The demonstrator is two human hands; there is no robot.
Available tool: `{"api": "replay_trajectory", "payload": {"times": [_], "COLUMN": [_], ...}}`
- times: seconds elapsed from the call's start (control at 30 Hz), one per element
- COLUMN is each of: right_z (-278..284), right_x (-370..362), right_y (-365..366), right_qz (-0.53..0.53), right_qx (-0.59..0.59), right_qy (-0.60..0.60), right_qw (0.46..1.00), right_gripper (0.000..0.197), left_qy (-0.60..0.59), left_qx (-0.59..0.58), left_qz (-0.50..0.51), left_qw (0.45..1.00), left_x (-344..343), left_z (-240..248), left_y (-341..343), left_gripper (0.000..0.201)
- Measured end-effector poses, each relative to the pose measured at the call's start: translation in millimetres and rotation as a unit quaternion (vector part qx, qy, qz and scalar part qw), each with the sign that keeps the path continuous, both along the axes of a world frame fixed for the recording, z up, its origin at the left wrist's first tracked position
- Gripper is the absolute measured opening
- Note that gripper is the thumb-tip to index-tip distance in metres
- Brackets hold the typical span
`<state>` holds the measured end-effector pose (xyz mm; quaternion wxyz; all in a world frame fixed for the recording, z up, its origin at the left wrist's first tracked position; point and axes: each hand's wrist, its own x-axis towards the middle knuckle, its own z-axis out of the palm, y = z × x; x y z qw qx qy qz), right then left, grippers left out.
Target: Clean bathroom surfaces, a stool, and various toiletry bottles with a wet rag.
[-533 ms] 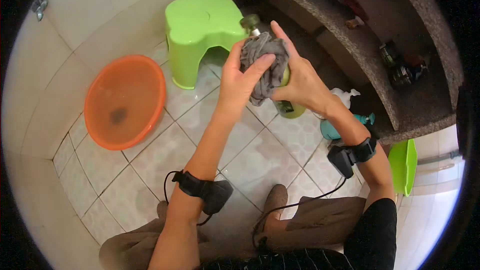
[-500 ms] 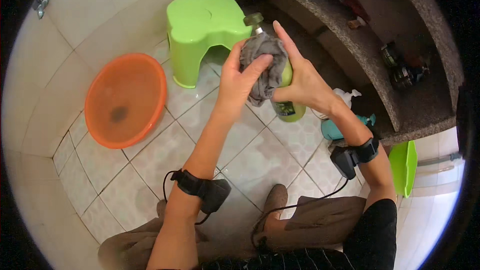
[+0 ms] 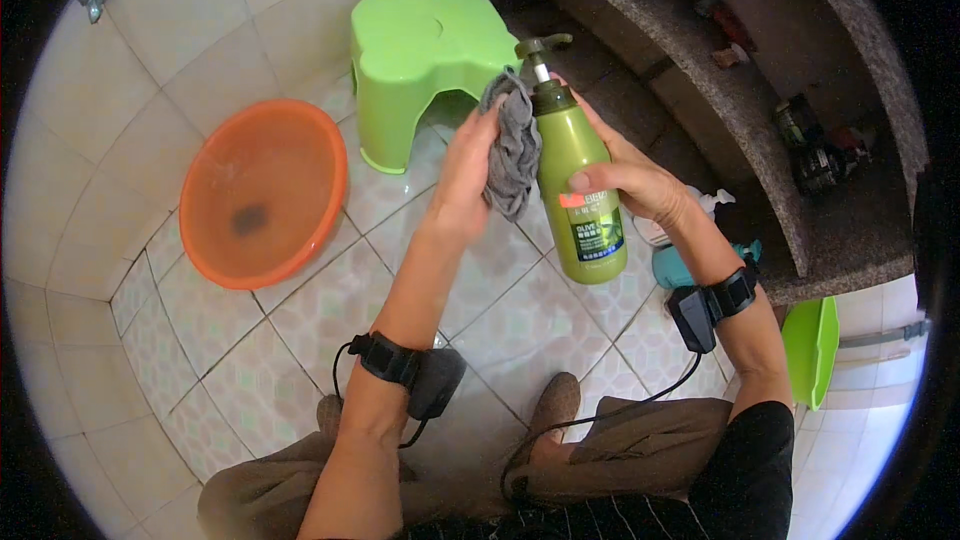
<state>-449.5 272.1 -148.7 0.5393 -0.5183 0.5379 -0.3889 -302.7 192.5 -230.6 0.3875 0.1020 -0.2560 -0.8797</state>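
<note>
A green pump bottle [image 3: 577,145] with a dark pump top is held up in front of me, its lower end tilted slightly right. My right hand [image 3: 640,178] wraps round it from the right, thumb across the front above the label. My left hand [image 3: 463,175] holds a crumpled grey cloth [image 3: 513,148] against the bottle's left side, just below the pump. The left fingers are partly hidden behind the cloth.
An orange basin [image 3: 215,240] of cloudy water, with a dark patch in it, stands left on the tiled floor [image 3: 330,310]. A green stool [image 3: 425,35] is beyond it. Stone shelves [image 3: 800,210] curve along the right, near a teal bottle [image 3: 680,265] and a green plastic container [image 3: 808,350].
My left hand and the cloth have shifted off the bottle's front to its left side. The bottle's label and pump now show more fully.
</note>
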Motion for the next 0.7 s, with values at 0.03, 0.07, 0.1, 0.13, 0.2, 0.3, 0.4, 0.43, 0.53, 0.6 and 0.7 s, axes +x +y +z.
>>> {"api": "replay_trajectory", "payload": {"times": [0.03,0.07,0.1,0.13,0.2,0.3,0.4,0.43,0.53,0.6,0.7], "right_z": [-1,-2,-3,-5,-10,-21,-24,-26,-36,-38,-38], "right_x": [0,0,0,1,5,5,16,20,33,33,29], "right_y": [-2,-4,-7,-10,-17,-17,-17,-17,-14,-12,-9], "right_qz": [0.002,-0.015,-0.032,-0.027,-0.045,-0.055,-0.043,-0.025,-0.007,-0.009,0.001], "right_qx": [0.003,-0.011,-0.024,-0.021,-0.017,-0.027,-0.036,-0.052,-0.097,-0.123,-0.098], "right_qy": [-0.001,0.032,0.065,0.06,0.166,0.33,0.457,0.488,0.531,0.548,0.493], "right_qw": [1.0,0.999,0.997,0.998,0.985,0.942,0.888,0.871,0.842,0.828,0.865], "right_gripper": [0.104,0.101,0.099,0.099,0.09,0.084,0.083,0.082,0.081,0.081,0.081], "left_qy": [-0.043,-0.086,-0.153,-0.159,-0.374,-0.279,-0.28,-0.31,-0.368,-0.375,-0.314], "left_qx": [-0.038,-0.076,-0.163,-0.159,-0.363,-0.219,-0.354,-0.397,-0.37,-0.357,-0.298], "left_qz": [0.06,0.12,0.19,0.193,0.269,0.305,0.412,0.452,0.435,0.431,0.373], "left_qw": [0.997,0.986,0.956,0.955,0.81,0.884,0.792,0.736,0.734,0.74,0.821], "left_x": [0,0,1,6,16,20,14,12,11,13,16], "left_z": [0,-1,-8,-18,-36,-31,-27,-26,-27,-23,-23], "left_y": [-2,-5,-7,-12,-19,-13,-10,-8,-10,-11,-11], "left_gripper": [0.037,0.037,0.037,0.037,0.041,0.043,0.043,0.036,0.028,0.023,0.02]}}
